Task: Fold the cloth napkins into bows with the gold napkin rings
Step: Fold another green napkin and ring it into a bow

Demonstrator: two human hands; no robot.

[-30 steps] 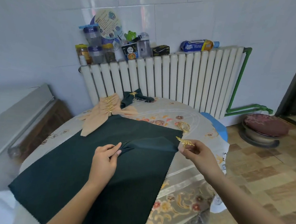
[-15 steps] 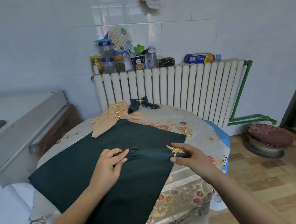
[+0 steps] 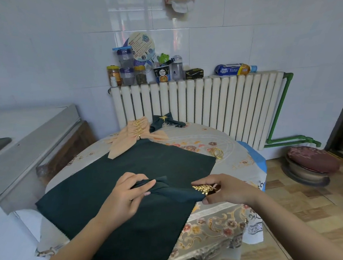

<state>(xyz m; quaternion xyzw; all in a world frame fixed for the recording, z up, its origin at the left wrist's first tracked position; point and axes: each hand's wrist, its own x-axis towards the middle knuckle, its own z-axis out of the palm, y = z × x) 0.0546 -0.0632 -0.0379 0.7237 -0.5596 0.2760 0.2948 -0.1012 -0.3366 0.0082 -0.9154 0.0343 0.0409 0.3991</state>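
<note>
On the round table our left hand pinches the gathered fold of the dark green napkin, while our right hand grips the gold leaf ring at the fold's tip.

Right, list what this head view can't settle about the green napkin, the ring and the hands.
- Ring: only the gold leaf shows; the right hand hides its band, so how far the napkin is threaded is unclear.
- Napkin's gathered middle: the left hand covers its pleats.
- Napkin's near corner: cut off by the bottom edge.
- Spare rings: too small to count.
</note>
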